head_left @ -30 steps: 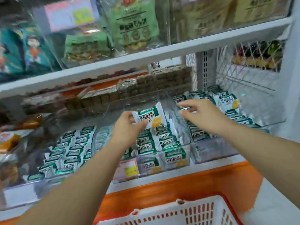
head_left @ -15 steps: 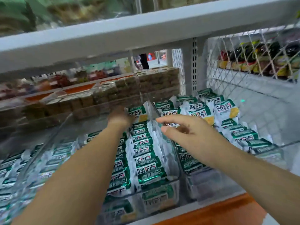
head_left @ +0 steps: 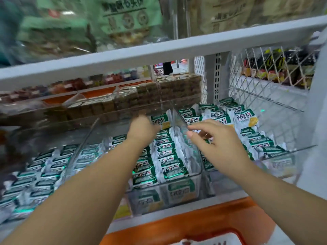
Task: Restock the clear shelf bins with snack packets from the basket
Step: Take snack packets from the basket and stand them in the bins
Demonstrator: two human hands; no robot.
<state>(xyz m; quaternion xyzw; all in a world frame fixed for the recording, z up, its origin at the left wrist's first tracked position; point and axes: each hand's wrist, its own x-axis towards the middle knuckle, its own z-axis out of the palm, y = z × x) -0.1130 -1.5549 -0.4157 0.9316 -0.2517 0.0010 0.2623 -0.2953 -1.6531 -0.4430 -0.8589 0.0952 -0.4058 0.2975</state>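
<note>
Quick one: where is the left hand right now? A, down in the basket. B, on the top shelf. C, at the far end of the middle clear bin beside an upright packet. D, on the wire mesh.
C: the left hand reaches to the back of the middle clear bin, right beside an upright green-and-white packet, while the basket sits far below it.

We see bright, even light with soft shadows. The big bags up top look smeared and blurry. The clear bin walls shine a little. The packets at the left are fuzzy too.
</note>
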